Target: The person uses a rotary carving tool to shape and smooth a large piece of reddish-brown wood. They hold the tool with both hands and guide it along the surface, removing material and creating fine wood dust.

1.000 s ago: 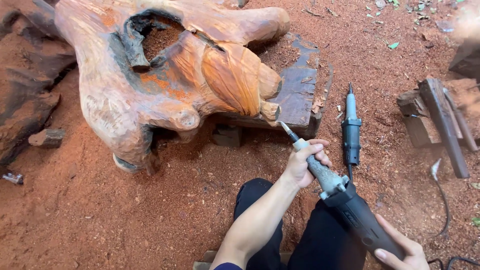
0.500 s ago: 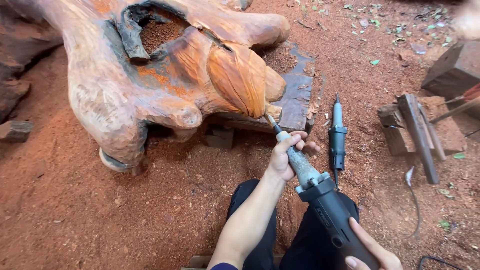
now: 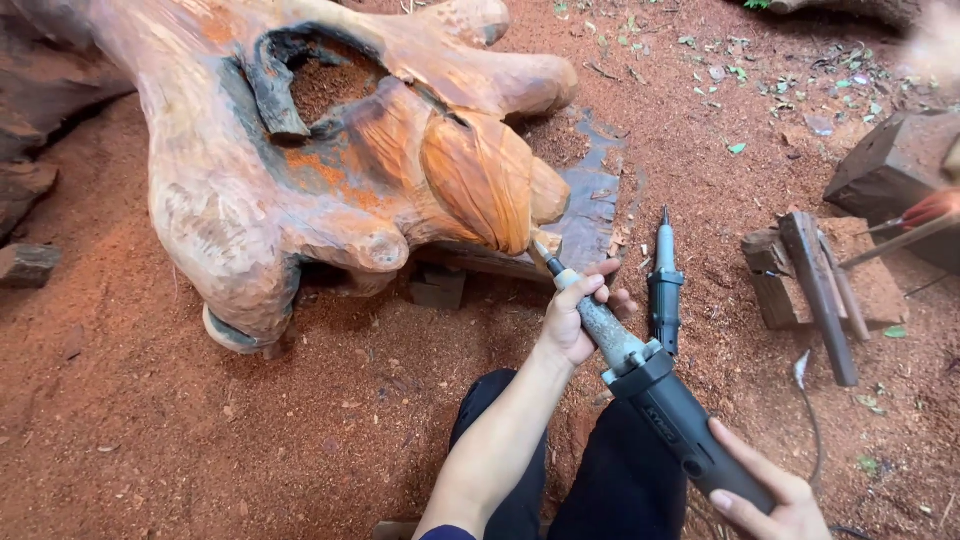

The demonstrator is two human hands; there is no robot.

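Note:
A big reddish-orange carved tree root [image 3: 330,170] lies on the sawdust-covered ground. Both hands hold a long grey die grinder [image 3: 640,385]. My left hand [image 3: 578,318] wraps around its dusty front neck, and my right hand [image 3: 775,495] grips the dark rear body at the lower right. The grinder's bit touches the lower edge of a rounded orange lobe of the root [image 3: 480,180]. My dark-trousered legs [image 3: 600,470] show below the tool.
A second slim grinder [image 3: 664,285] lies on the ground just right of my left hand. A dark board [image 3: 590,215] props the root. Wooden blocks and metal bars [image 3: 815,280] sit at the right, with a dark block [image 3: 895,160] beyond.
The view has shifted, so the root sits lower and more central. Both hands have carried the grinder's tip forward onto the edge of the orange lobe.

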